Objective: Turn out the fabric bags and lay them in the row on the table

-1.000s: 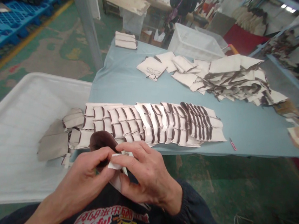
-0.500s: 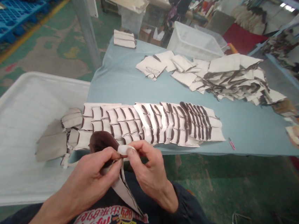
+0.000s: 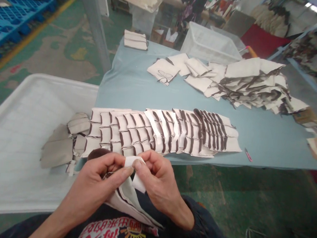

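Observation:
My left hand (image 3: 92, 182) is closed on a cream fabric piece (image 3: 127, 194) with dark edging, which hangs folded in front of my chest. A dark brown part of it (image 3: 98, 153) shows behind my left fingers. My right hand (image 3: 165, 189) pinches a white strip (image 3: 140, 184) between thumb and fingers. The strip's upper end lies against the left fingertips, and its lower end dangles beside the fabric. Just beyond my hands, overlapping cream pieces with brown edges (image 3: 106, 133) lie in rows along the table; several loose white strips (image 3: 164, 127) rest across them.
A white plastic bin (image 3: 13, 135) stands on the left, with grey-beige pieces (image 3: 57, 152) at its right side. On the blue-covered table (image 3: 128, 82) are a heap of cream pieces (image 3: 244, 73), a small stack (image 3: 135, 40) and a small pink tool (image 3: 248, 155). A metal post (image 3: 95, 23) rises behind.
The white strip has been turned so that its longer end now hangs below my right fingers. The brown part has sunk lower behind my left hand. The view has shifted slightly.

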The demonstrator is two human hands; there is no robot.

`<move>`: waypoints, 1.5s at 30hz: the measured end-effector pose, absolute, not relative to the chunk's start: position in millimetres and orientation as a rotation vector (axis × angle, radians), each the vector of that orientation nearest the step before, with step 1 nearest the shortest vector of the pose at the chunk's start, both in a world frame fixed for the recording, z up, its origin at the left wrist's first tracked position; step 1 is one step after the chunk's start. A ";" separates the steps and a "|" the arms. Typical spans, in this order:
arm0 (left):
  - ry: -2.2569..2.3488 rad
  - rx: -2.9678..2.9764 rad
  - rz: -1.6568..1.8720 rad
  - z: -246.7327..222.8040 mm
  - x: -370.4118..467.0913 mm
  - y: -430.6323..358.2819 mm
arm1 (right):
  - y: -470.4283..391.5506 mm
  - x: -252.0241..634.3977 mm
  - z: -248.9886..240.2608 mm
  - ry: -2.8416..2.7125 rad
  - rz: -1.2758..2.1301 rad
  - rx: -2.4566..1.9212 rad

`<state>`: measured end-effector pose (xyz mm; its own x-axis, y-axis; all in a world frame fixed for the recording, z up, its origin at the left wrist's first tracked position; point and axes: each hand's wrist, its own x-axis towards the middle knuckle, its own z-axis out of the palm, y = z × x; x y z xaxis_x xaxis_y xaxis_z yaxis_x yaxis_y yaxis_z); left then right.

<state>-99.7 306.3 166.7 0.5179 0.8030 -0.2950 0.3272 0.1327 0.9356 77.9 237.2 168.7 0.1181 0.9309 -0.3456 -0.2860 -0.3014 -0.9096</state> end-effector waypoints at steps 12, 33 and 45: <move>0.994 1.293 0.402 165.3 -108.2 309.0 | 238.7 84.3 162.0 -0.560 1.644 -1.133; 1.229 1.390 0.713 188.9 -90.1 299.2 | 241.6 96.7 146.4 -1.019 1.284 -1.133; 0.965 1.221 0.468 139.9 -115.6 318.1 | 244.2 110.7 160.0 -1.742 0.028 -1.108</move>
<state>-115.6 318.1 139.9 0.5407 0.7580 -0.3648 0.1833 0.3171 0.9305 110.7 244.2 160.0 -0.0497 0.6794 0.7321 0.6554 0.5753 -0.4894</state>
